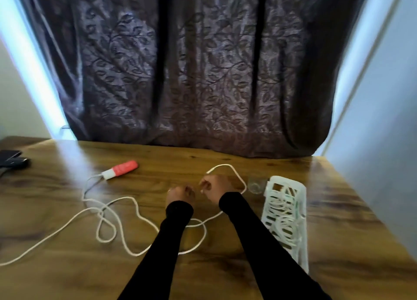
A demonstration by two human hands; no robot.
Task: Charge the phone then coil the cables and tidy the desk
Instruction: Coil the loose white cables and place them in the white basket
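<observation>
Fingers of the right hand [214,187] pinch the white cable [108,209], left hand [180,194] curled, basket [285,218] beside.

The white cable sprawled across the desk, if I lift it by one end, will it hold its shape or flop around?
The white cable lies in loose, crossing loops, so it is probably floppy and would sag and trail. Where loops overlap it may snag. One end seems plugged into the red and white gadget, which looks small and might get dragged across the desk.
</observation>
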